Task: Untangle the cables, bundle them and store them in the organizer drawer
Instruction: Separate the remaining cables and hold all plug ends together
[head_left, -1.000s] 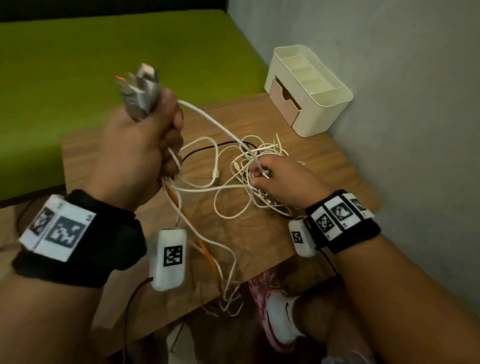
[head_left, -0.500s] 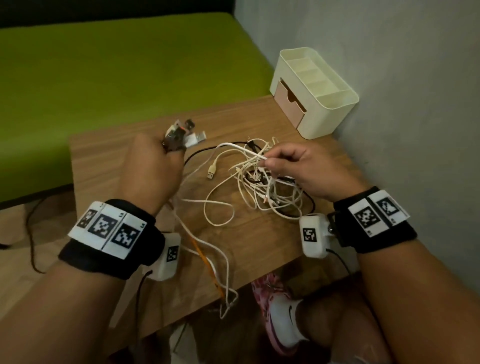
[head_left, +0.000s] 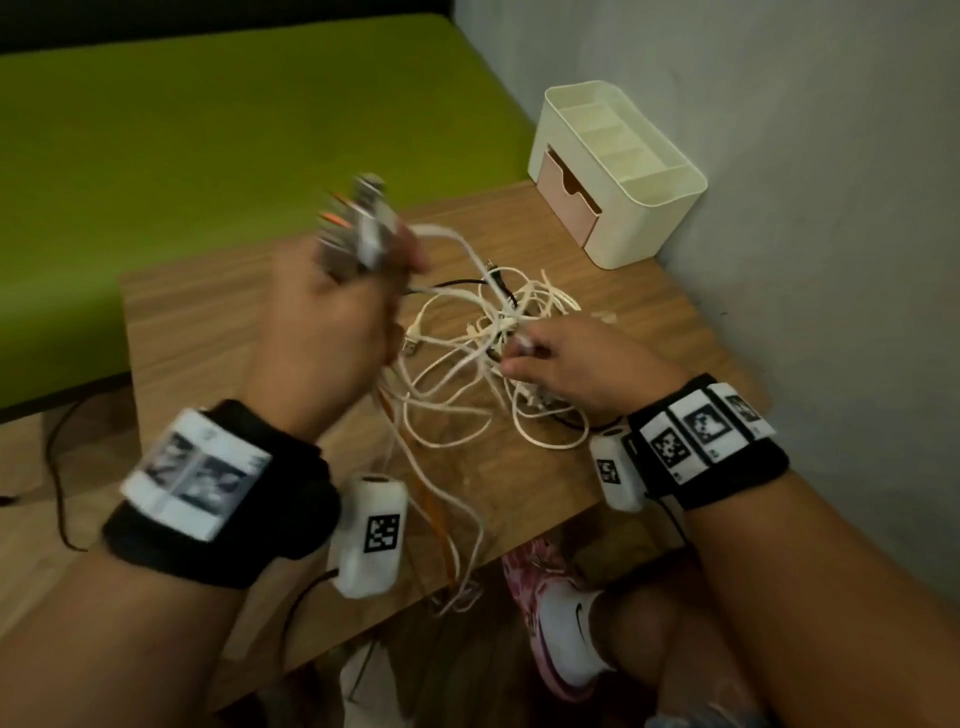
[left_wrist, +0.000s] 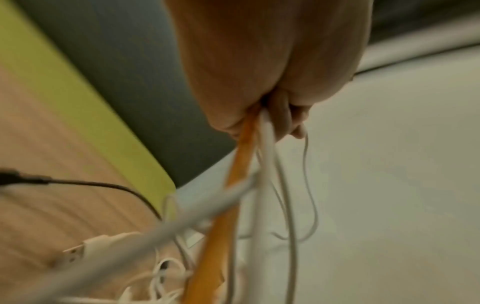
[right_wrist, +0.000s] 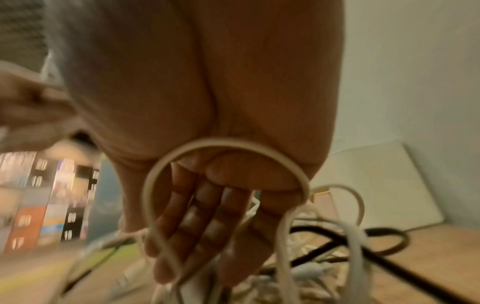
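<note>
The left hand (head_left: 332, 332) is raised above the brown wooden table (head_left: 208, 322), its grip closed around a gathered cluster of plug ends (head_left: 363, 228) with orange and white leads trailing down (this part of the head view is blurred). Keep that fist firm and draw one lead at a time, slowly. The tangle of thin white and black cables (head_left: 483, 353) lies mid-table, loops crossing loosely. The right hand (head_left: 576, 364) rests at the tangle's right edge, pinching a white strand; it should steady the knot and feed slack. The cream plastic organizer with a pink drawer (head_left: 618, 171) stands at the table's far right corner, drawer apparently closed.
</note>
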